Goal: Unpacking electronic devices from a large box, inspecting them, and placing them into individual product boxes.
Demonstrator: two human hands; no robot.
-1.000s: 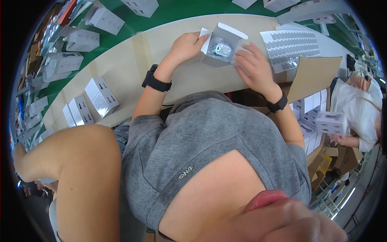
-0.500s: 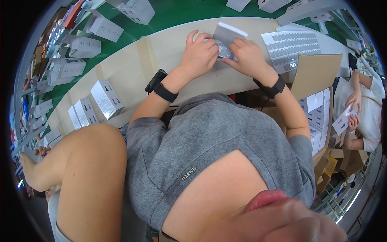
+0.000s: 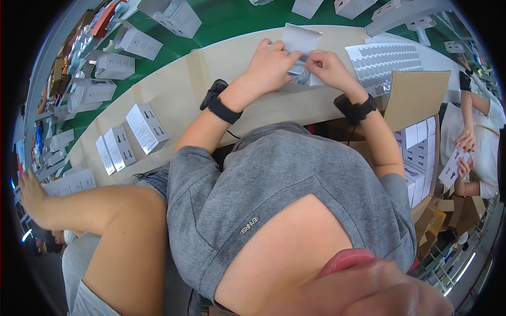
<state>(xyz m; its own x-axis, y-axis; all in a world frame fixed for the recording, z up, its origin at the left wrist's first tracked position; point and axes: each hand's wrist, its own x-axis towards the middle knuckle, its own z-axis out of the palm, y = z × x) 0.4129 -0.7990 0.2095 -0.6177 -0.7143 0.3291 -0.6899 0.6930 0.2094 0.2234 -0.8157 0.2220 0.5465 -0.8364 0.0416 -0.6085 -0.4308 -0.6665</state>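
Before me on the table stands a small white box point(image 3: 301, 37) with its lid flap raised. Clear plastic wrapping point(image 3: 300, 76) shows in its opening; what lies inside the wrapping I cannot make out. My left hand point(image 3: 270, 67) is curled around the box's left side, fingers bent over the opening. On the right side, my right hand point(image 3: 331, 69) has thumb and fingertips pinched together close to the box's edge. Whether anything thin is between those fingertips is too small to see. Both wrists wear black bands.
Right of my hands lies a sheet of grey stickers point(image 3: 385, 60). An open carton point(image 3: 419, 100) holds several white boxes. More white boxes point(image 3: 147, 128) stand at left, others on a green conveyor belt point(image 3: 221, 27). Co-workers' arms point(image 3: 89, 210) appear left and right; one holds a box point(image 3: 453, 168).
My right hand has drawn back from the flap into a pinch at the box's right edge. The flap stands more upright, and my left hand has shifted right over the opening.
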